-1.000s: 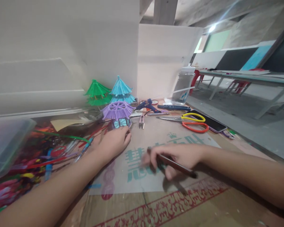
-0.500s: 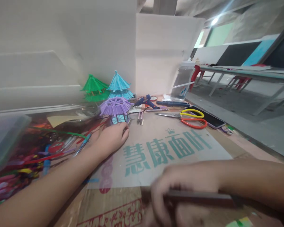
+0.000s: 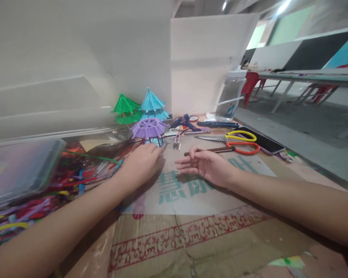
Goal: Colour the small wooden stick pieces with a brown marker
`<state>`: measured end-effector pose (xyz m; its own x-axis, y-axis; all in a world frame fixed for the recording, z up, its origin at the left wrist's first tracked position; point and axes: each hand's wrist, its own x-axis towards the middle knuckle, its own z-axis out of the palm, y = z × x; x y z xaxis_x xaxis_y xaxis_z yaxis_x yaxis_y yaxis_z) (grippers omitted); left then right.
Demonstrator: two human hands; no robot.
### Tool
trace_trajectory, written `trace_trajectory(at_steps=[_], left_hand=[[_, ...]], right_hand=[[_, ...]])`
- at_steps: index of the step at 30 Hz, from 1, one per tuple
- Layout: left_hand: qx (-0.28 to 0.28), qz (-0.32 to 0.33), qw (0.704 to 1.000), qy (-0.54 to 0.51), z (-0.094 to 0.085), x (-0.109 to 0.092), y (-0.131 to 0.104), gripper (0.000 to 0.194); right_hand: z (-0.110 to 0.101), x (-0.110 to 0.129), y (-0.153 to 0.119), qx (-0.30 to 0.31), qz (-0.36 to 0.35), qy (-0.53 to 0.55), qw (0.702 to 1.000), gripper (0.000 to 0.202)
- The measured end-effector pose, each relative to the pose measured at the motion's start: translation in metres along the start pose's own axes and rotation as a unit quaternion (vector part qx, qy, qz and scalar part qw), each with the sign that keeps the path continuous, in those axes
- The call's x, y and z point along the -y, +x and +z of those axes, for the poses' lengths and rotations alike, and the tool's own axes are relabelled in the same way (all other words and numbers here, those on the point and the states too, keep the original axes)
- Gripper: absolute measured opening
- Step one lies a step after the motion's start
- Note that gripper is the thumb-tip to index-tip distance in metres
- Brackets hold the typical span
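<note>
One brown stick, pinched in our right hand, is coming back nearer the purple-roofed house, which is standing by our left hand, whose grip we're not seeing clearly.

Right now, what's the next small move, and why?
I'd probably ease the brown rod clear of the scissors: the right hand seems to pinch it, and its far end appears to overlap their orange handle, where it could snag.
</note>
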<state>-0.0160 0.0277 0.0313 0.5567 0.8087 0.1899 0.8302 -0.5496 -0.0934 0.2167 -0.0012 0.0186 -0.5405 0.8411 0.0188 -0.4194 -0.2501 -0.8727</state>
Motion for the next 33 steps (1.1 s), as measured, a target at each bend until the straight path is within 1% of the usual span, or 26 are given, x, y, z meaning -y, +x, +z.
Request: trace_trajectory(at_steps=[1,2,3,4,5,6,7,8,9,10,11,12,13,14,15,16,17,18,19,21,24,27,30,33], left_hand=[[0.000,0.031,0.999,-0.025,-0.002,-0.007,-0.012,0.036],[0.014,0.048,0.997,-0.066,-0.004,-0.015,-0.026,0.036],[0.039,0.058,0.990,-0.122,-0.007,-0.023,-0.041,0.042],[0.068,0.057,0.978,-0.188,-0.012,-0.032,-0.056,0.054],[0.106,0.065,0.957,-0.262,-0.017,-0.040,-0.070,0.062],[0.167,0.084,0.920,-0.343,-0.024,-0.047,-0.081,0.058],[0.238,0.113,0.868,-0.421,-0.032,-0.051,-0.089,0.046],[0.300,0.144,0.808,-0.486,-0.039,-0.054,-0.093,0.046],[0.300,0.143,0.788,-0.518,-0.045,-0.053,-0.093,0.049],[0.265,0.112,0.812,-0.508,-0.050,-0.050,-0.090,0.043],[0.199,0.072,0.862,-0.461,-0.052,-0.045,-0.084,0.036],[0.103,0.033,0.913,-0.393,-0.051,-0.037,-0.075,0.033],[0.029,-0.002,0.949,-0.313,-0.049,-0.027,-0.065,0.034],[-0.032,-0.024,0.969,-0.243,-0.044,-0.016,-0.054,0.038],[-0.059,-0.038,0.979,-0.193,-0.039,-0.005,-0.044,0.042],[-0.066,-0.041,0.985,-0.154,-0.033,0.005,-0.035,0.042],[-0.054,-0.047,0.990,-0.122,-0.027,0.014,-0.027,0.038],[-0.029,-0.053,0.994,-0.094,-0.022,0.020,-0.021,0.034],[-0.026,-0.054,0.995,-0.085,-0.019,0.024,-0.016,0.031],[-0.022,-0.048,0.996,-0.072,-0.013,0.023,-0.008,0.029],[-0.025,-0.022,0.998,-0.062,-0.008,0.006,0.006,0.029],[-0.032,0.010,0.998,-0.045,0.000,-0.017,0.033,0.029],[-0.046,0.020,0.998,-0.025,0.008,-0.033,0.063,0.031],[-0.045,0.028,0.998,-0.018,0.015,-0.040,0.084,0.026]], right_hand=[[-0.007,0.004,0.005,-0.032,-0.008,0.006,0.999,0.007],[-0.012,0.007,0.009,-0.051,-0.007,0.006,0.999,0.007],[-0.017,0.007,0.012,-0.062,-0.006,-0.001,0.998,0.007],[-0.020,0.006,0.014,-0.067,-0.008,-0.013,0.998,0.009],[-0.021,0.004,0.015,-0.070,-0.012,-0.030,0.997,0.011],[-0.021,0.001,0.015,-0.073,-0.022,-0.050,0.996,0.015],[-0.020,-0.001,0.014,-0.079,-0.035,-0.072,0.994,0.019],[-0.018,-0.004,0.013,-0.086,-0.048,-0.093,0.991,0.022],[-0.016,-0.005,0.011,-0.096,-0.058,-0.113,0.987,0.024],[-0.013,-0.006,0.009,-0.106,-0.063,-0.137,0.983,0.024],[-0.010,-0.006,0.006,-0.116,-0.065,-0.162,0.978,0.024],[-0.006,-0.005,0.004,-0.124,-0.066,-0.189,0.972,0.024],[-0.003,-0.004,0.003,-0.130,-0.066,-0.214,0.966,0.025],[0.000,-0.004,0.001,-0.134,-0.069,-0.227,0.962,0.027],[0.002,-0.003,0.001,-0.137,-0.072,-0.230,0.961,0.029],[0.002,-0.002,0.001,-0.140,-0.075,-0.224,0.961,0.030],[0.002,-0.002,0.003,-0.143,-0.079,-0.217,0.962,0.031],[0.000,-0.001,0.005,-0.143,-0.081,-0.216,0.962,0.030],[-0.004,0.000,0.007,-0.141,-0.085,-0.223,0.961,0.029],[-0.012,0.003,0.012,-0.131,-0.095,-0.256,0.953,0.027],[-0.023,0.008,0.016,-0.144,-0.128,-0.263,0.945,0.026],[-0.023,0.011,0.014,-0.175,-0.162,-0.256,0.937,0.026],[-0.019,0.013,0.010,-0.171,-0.157,-0.274,0.933,0.025],[-0.019,0.013,0.008,-0.153,-0.150,-0.289,0.933,0.022]])
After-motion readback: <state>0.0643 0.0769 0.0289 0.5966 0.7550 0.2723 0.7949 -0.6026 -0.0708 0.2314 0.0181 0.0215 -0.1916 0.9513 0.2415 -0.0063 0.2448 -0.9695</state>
